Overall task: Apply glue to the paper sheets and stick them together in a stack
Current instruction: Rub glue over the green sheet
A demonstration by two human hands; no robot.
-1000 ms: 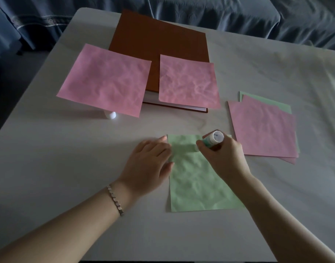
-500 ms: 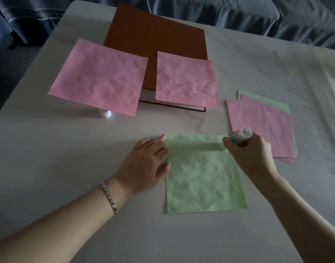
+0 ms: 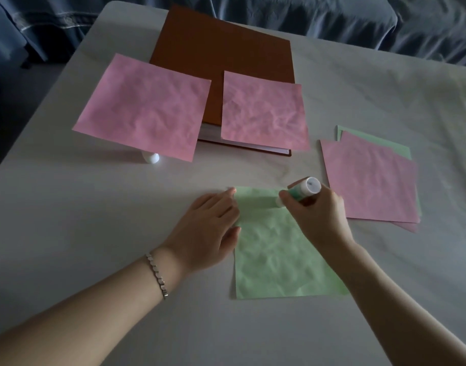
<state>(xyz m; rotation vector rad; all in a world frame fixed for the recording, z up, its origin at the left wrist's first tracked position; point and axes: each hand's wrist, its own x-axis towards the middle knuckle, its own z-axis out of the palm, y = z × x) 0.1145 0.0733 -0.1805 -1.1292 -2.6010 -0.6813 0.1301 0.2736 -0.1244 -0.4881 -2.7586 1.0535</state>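
Where the glue stick [image 3: 304, 192] is pinched between the curled fingers and thumb of the right hand [image 3: 319, 215], its long axis is seen tilted: the flat base is raised up and to the right, and the tip is lowered leftward onto the far edge of the green sheet [image 3: 274, 257]. Contact of the tip with the paper is judged likely, though it is partly hidden by the thumb. From the tip, nearly all of the sheet lies toward the person, so the uncoated area is judged to be reached by strokes drawn nearward or along the far edge. The left hand [image 3: 210, 228] is laid flat, fingers straight, against the sheet's left margin near the far-left corner, and the paper is thereby pinned to the table [image 3: 68, 220]. Just right of the right hand, a stack of sheets [image 3: 371, 180] with pink uppermost is found, nearer that hand than the other. Farther off, two pink sheets [image 3: 263, 112] are spread over a brown book [image 3: 224, 56], and a small white cap [image 3: 150, 157] shows beneath the left one.
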